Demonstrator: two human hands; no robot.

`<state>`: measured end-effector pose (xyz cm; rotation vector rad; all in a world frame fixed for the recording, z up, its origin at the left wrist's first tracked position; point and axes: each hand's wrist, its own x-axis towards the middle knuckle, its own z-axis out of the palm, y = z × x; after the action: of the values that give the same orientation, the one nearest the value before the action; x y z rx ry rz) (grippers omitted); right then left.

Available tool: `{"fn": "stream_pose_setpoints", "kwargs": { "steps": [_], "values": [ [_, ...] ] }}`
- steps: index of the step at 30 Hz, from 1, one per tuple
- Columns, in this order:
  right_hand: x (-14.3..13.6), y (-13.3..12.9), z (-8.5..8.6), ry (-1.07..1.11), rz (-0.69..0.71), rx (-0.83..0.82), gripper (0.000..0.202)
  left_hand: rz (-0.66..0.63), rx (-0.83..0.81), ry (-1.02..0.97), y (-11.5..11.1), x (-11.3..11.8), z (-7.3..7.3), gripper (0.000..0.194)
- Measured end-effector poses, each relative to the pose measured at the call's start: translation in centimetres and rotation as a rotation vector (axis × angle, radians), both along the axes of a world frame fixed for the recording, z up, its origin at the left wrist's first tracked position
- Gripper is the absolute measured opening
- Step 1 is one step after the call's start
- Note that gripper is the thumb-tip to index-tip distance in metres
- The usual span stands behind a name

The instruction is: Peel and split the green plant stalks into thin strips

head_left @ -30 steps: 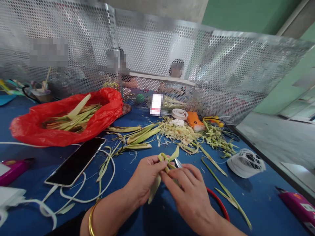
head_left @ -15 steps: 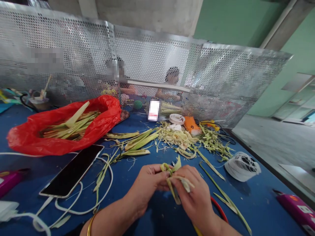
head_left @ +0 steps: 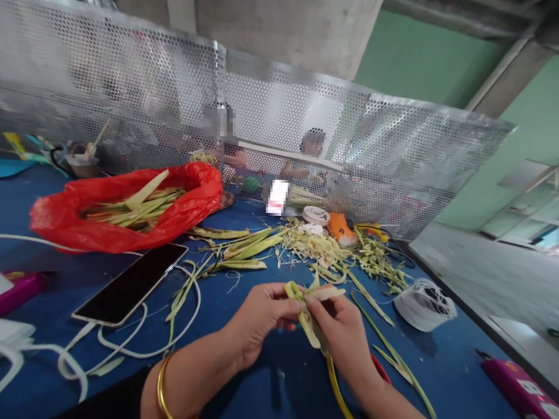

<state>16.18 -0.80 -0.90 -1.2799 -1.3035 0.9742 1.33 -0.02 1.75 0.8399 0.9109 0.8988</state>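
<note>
Pinching a folded leaf strip (head_left: 309, 329) between both hands, held up over the blue bench (head_left: 454, 372), centre-front. Left hand (head_left: 264, 311): grip clamped on the strip, thumb and fingers just below the loop (head_left: 292, 287). Right hand (head_left: 338, 326): grip also together on it, thumb tip right beside the left thumb; a pale loose end (head_left: 329, 293) sticks out to the right, another part hangs down. For a tidy fold, I'd say left pinch firm at the crossing, right doing the fine work, tension even, since a strip this thin could split or crease if yanked; loop shouldn't be squashed flat. Yellow curved piece (head_left: 335, 389) and red curved piece (head_left: 381, 368) show by the right hand, maybe tool handles, can't tell; best clear of the hanging part. Spare leaves (head_left: 248, 247) lie near, beyond the hands; white cord coil (head_left: 423, 308) well right.
</note>
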Motion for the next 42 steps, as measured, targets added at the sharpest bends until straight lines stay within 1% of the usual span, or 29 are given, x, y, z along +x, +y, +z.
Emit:
{"fn": "stream_pose_setpoints", "kwargs": {
  "steps": [3,6,8,12,14,17,19,21,22,23,24,25,26,28,30,31,33,35,37,40,42],
  "values": [
    [-0.2,0.1,0.1,0.05,-0.012,-0.028,0.03,0.008,0.011,0.005,-0.1,0.0,0.2,0.036],
    [-0.4,0.1,0.4,0.081,-0.006,0.022,0.028,0.018,0.023,0.008,-0.1,0.0,0.3,0.038],
    [-0.4,0.0,0.5,0.111,-0.007,0.023,0.028,0.003,0.052,0.005,-0.1,0.0,0.1,0.037],
    [-0.4,-0.4,0.7,0.248,0.045,-0.106,0.028,-0.014,0.094,-0.005,0.2,0.0,-0.5,0.029],
    [-0.5,-0.5,0.8,0.323,0.078,-0.171,0.028,-0.012,0.061,-0.024,0.3,-0.1,-0.6,0.029],
    [-0.7,-0.6,0.8,0.398,0.083,-0.223,0.029,0.0,0.02,-0.036,0.3,-0.1,-0.6,0.031],
    [-0.6,-0.5,0.8,0.379,0.07,-0.222,0.03,0.027,0.016,-0.028,0.5,-0.2,-0.6,0.031],
    [-0.3,-0.2,0.5,0.267,0.035,-0.178,0.034,0.068,0.007,-0.02,0.7,-0.3,-0.5,0.031],
    [0.0,0.0,0.4,0.169,-0.005,-0.115,0.04,0.089,0.0,-0.02,0.8,-0.3,-0.4,0.031],
    [0.4,0.2,0.3,0.039,-0.06,-0.012,0.048,0.113,-0.01,-0.024,0.9,-0.4,-0.3,0.032],
    [0.8,0.4,0.2,-0.116,-0.119,0.124,0.056,0.134,-0.022,-0.031,1.0,-0.4,-0.2,0.032],
    [1.3,0.6,0.2,-0.296,-0.165,0.299,0.06,0.147,-0.037,-0.041,1.1,-0.5,-0.2,0.032],
    [1.7,0.7,0.3,-0.48,-0.18,0.481,0.058,0.152,-0.053,-0.055,1.2,-0.5,-0.1,0.033],
    [2.1,0.8,0.8,-0.788,-0.121,0.82,0.049,0.148,-0.087,-0.096,1.2,-0.5,0.0,0.033],
    [2.2,0.6,1.4,-0.963,0.003,1.057,0.038,0.132,-0.109,-0.134,1.2,-0.5,-0.1,0.031],
    [2.1,0.5,1.7,-1.002,0.071,1.132,0.034,0.126,-0.106,-0.143,1.2,-0.5,-0.2,0.03],
    [1.8,0.1,2.1,-1.001,0.176,1.185,0.027,0.11,-0.069,-0.133,1.1,-0.4,-0.4,0.028],
    [1.7,-0.1,2.1,-0.914,0.223,1.135,0.025,0.094,-0.004,-0.074,0.9,-0.3,-0.4,0.028],
    [1.8,-0.1,1.9,-0.76,0.203,1.012,0.021,0.071,0.069,0.01,0.6,-0.1,-0.3,0.027],
    [1.9,0.3,1.4,-0.533,0.142,0.724,0.01,-0.004,0.185,0.142,0.1,0.2,0.2,0.017],
    [2.0,0.6,1.1,-0.433,0.106,0.484,0.011,-0.069,0.225,0.224,-0.2,0.3,0.4,0.012]
  ]
}}
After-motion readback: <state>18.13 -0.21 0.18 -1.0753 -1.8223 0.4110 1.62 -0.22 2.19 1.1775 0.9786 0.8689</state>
